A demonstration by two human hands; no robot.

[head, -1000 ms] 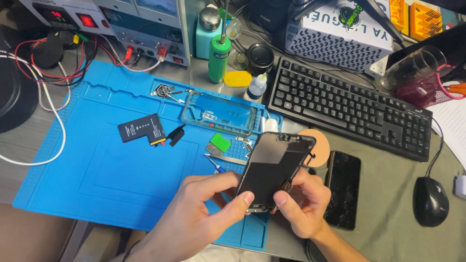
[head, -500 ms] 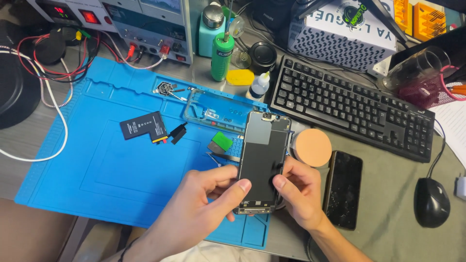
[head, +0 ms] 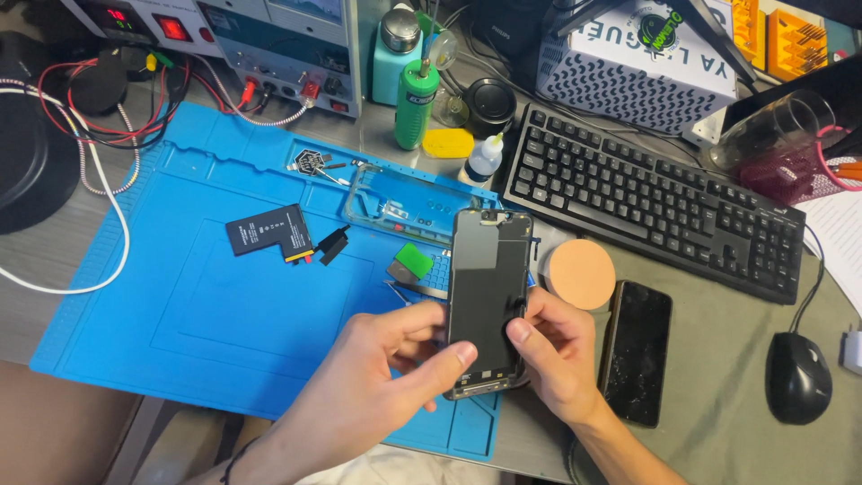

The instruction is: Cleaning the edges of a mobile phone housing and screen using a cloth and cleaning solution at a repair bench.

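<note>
On the far left, red, black and white wires [head: 99, 180] curl on the grey desk beside a big blue mat [head: 180, 305]. A small black battery [head: 268, 232] lies flat on the mat, with a little black plug just beside it.

The left hand [head: 386, 368] comes up from the bottom. Its thumb lies across the front of the phone screen [head: 488, 301] and its fingers curl around the left edge, so it grips the screen. The screen is dark and long, and it stands up on its short end, lifted above the mat, between both hands. The right hand [head: 561, 350] grips the other side, with its thumb pressed on the right edge near the middle.

Behind the screen lies a clear phone frame [head: 395, 207] on the mat, partly hidden by the screen's top. A small green pick [head: 415, 260] and a metal tool rest just left of the screen. A green bottle [head: 417, 103] stands further back.

Right of the hands is a round orange pad [head: 581, 274], then a dark phone [head: 637, 352] lying flat near the right wrist. A black keyboard [head: 655, 207] sits behind them, and a black mouse [head: 797, 377] is far right.
</note>
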